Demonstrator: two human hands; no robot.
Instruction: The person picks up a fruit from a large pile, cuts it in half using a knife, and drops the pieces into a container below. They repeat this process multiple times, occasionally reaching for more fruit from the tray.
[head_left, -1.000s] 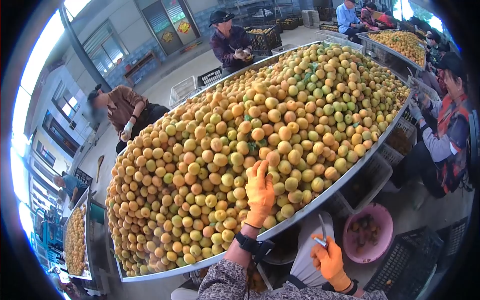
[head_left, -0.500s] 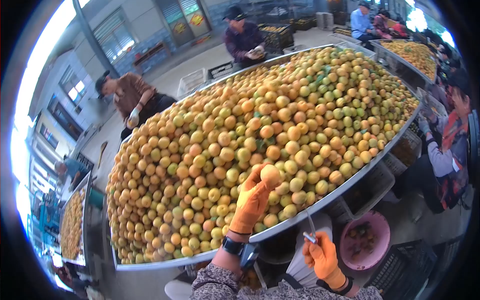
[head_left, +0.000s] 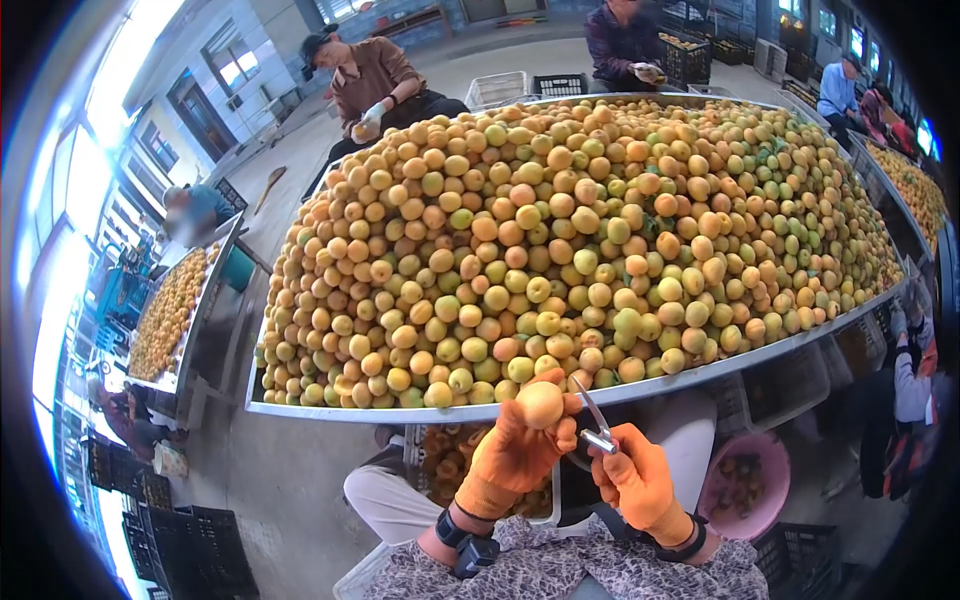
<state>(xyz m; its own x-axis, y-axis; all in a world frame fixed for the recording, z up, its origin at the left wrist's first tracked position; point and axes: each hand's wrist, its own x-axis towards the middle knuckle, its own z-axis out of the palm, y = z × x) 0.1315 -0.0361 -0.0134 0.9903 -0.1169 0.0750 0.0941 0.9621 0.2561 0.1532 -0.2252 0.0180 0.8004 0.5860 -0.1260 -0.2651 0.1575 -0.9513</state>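
My left hand (head_left: 513, 452), in an orange glove, is closed around a yellow-orange apricot (head_left: 541, 405) just past the near edge of the table. Beside it, my right hand (head_left: 645, 487), gloved the same way, grips a small metal knife (head_left: 597, 437). Its thin curved blade points up and stands close to the apricot without visibly cutting it. In front of both hands, a large heap of apricots (head_left: 560, 260) fills the metal-rimmed table (head_left: 400, 412). Some fruits are greener than others.
Below my hands stands a crate with cut apricot pieces (head_left: 445, 470). A pink basin (head_left: 745, 480) holding dark scraps is at the right, near a black crate (head_left: 800, 560). Co-workers (head_left: 375, 85) sit across the table and at the right. More black crates (head_left: 190, 545) stand lower left.
My left hand has drawn the apricot back from the heap toward my body. My right hand has risen with the knife beside it. The view has turned left.
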